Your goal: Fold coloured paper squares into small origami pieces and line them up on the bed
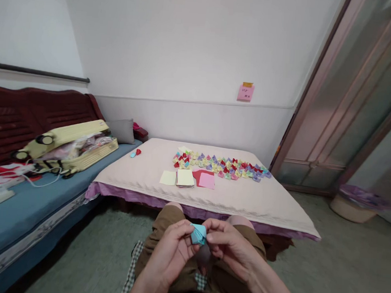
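A small piece of folded blue paper (198,234) is held up between my two hands, above my lap. My left hand (178,244) pinches its left side between thumb and fingers. On the other side, the fingertips of my right hand (224,240) close on the paper's right edge. Creases and a layered fold show on its front. Beyond my knees, stacks of square paper lie on the covered table: pale yellow sheets (185,178), a pink sheet (207,180) and red sheets partly under it. Many small folded paper pieces (227,168) in several colours spread behind them.
The table (129,173) has a cream cover over a purple cloth. A small red and blue item (136,153) lies at its left. On the blue-cushioned bench (78,173) sits an open yellow suitcase (70,148). A lined bin (356,205) stands right, near the door.
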A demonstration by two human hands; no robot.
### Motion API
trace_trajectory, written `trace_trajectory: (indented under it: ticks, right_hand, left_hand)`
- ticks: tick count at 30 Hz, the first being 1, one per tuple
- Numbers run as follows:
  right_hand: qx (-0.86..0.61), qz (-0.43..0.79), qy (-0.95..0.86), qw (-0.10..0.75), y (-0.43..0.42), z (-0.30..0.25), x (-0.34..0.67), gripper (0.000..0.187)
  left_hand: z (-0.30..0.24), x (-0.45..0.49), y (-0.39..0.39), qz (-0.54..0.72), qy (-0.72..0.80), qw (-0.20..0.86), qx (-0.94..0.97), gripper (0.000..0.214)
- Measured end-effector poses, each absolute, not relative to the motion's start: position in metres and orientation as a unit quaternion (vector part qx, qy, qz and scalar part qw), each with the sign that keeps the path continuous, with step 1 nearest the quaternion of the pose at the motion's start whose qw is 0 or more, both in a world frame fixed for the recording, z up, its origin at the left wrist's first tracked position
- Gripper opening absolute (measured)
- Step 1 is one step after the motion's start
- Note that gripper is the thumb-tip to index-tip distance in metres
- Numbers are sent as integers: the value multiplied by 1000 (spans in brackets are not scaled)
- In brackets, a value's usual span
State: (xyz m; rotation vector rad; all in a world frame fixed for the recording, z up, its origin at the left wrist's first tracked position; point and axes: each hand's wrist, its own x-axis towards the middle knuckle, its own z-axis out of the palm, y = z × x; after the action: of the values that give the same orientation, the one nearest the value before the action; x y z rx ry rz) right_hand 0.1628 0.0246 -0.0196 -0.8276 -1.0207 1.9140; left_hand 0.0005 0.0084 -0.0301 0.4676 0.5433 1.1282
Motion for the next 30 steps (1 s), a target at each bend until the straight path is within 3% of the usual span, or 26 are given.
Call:
trace_trajectory:
  ticks: [15, 30]
  right_hand:
    - [-339, 711, -433, 439, 21, -27, 159, 23]
    - [-355, 712, -447, 409, 20, -23, 160, 23]
  left_hand:
    - [-27, 5, 5, 530, 248, 782, 214, 11]
    - [-24, -1, 5, 456, 349, 755, 317, 13]
